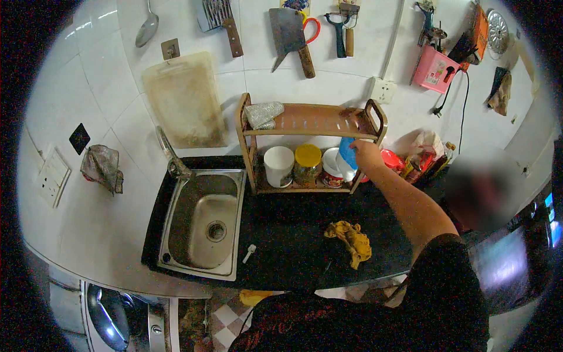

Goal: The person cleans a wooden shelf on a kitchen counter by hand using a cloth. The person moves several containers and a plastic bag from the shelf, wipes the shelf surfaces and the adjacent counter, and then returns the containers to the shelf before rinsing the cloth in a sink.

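My right hand point(368, 155) reaches to the right end of a two-tier brown rack and grips a white container with a blue part point(347, 154); the exact kind is hard to tell. It is tilted, in front of a white-lidded jar point(332, 163) on the lower tier. Left of that jar stand a yellow-lidded clear jar point(308, 163) and a white tub point(279, 167). A folded grey cloth point(264, 115) lies on the upper tier of the rack point(316, 119). Nearer to me, a crumpled yellow cloth point(352, 241) rests on the black countertop point(290, 237). My left hand is out of view.
A steel sink point(206, 220) with a faucet point(169, 158) is at left; a small white scoop point(249, 254) lies beside it. Packets and bottles point(422, 165) crowd the right corner. Cleavers point(290, 39), a cutting board point(184, 101) and a pink holder point(436, 69) hang on the wall.
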